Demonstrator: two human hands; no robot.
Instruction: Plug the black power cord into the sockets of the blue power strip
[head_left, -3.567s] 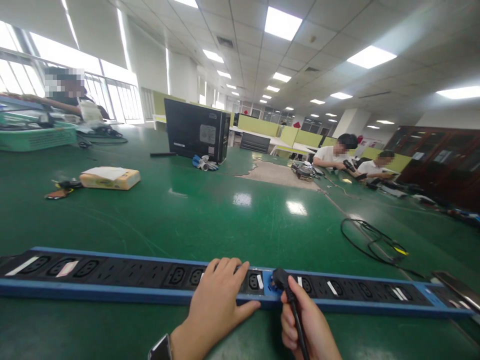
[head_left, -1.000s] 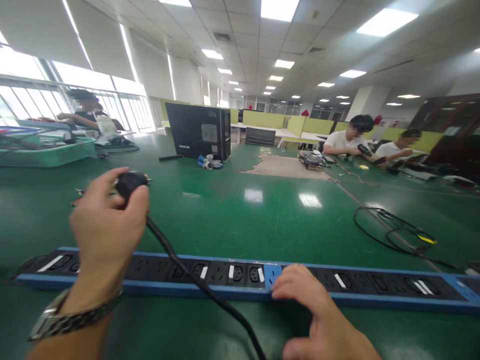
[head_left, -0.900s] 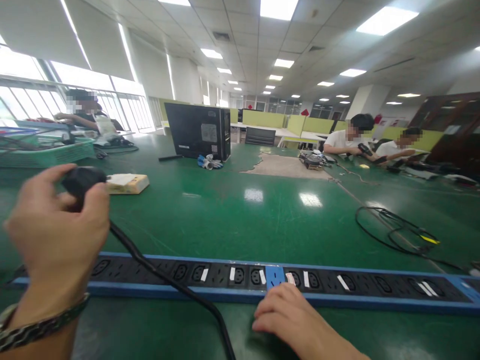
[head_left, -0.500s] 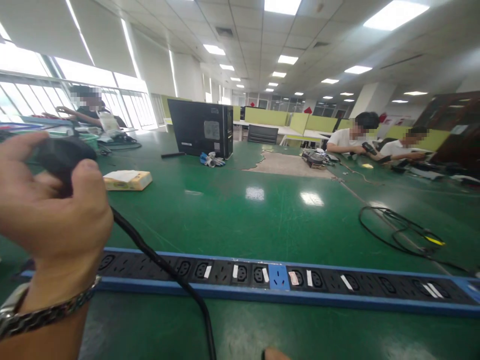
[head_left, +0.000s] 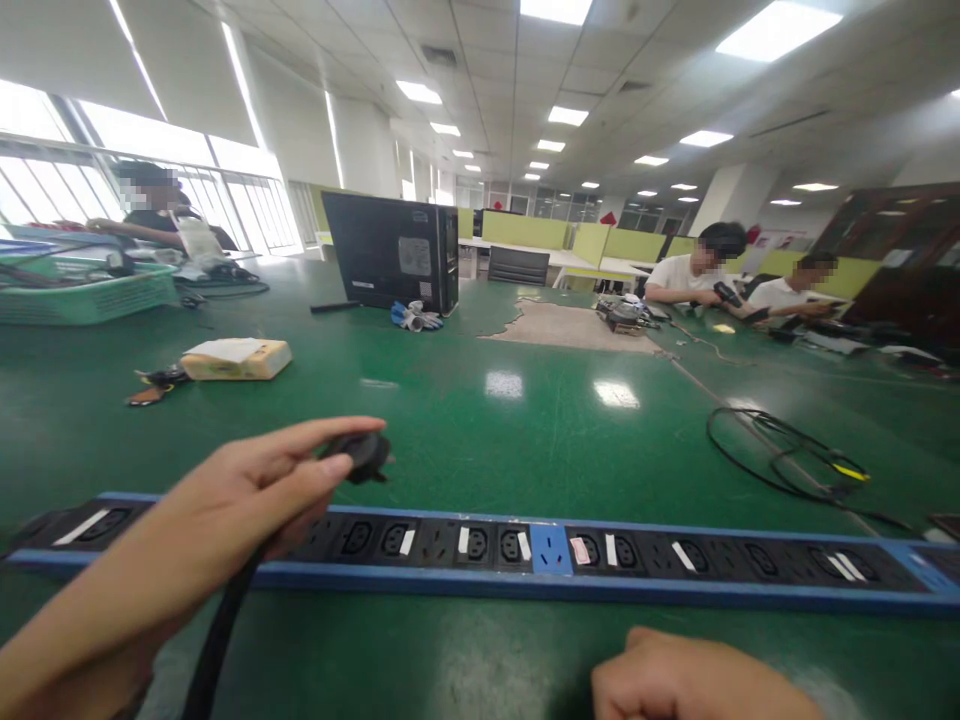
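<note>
evidently the left hand pinches the plug by its body, above the strip, probably to leave the prongs free; the right hand rests apart, its grip unclear.

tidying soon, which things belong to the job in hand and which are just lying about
Job, it seems:
black plug on thick black cable, in left hand
long blue and black socket strip

Just lying about, apparently:
yellow packet with white top sheet
black metal computer tower
blue and white gloves
coiled black cable, yellow tag
</note>
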